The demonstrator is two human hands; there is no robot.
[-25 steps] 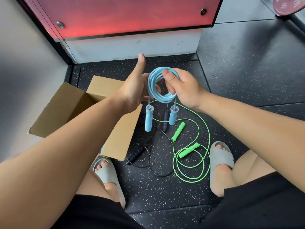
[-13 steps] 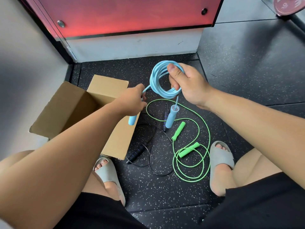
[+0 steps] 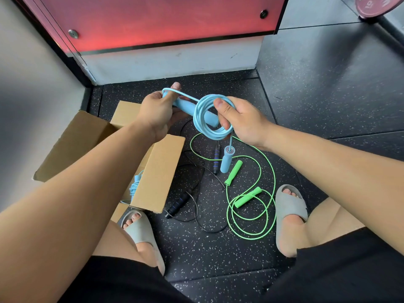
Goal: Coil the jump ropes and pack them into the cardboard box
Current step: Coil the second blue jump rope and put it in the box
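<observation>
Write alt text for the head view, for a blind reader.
The right hand holds a coiled light blue jump rope; the left hand grips one handle. On the floor lie an open cardboard box, a green rope and a black rope.

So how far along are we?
One light blue rope lies in the cardboard box. The right hand holds a second light blue coil while the left hand pushes one handle through. The green jump rope and black jump rope lie uncoiled on the floor.
</observation>
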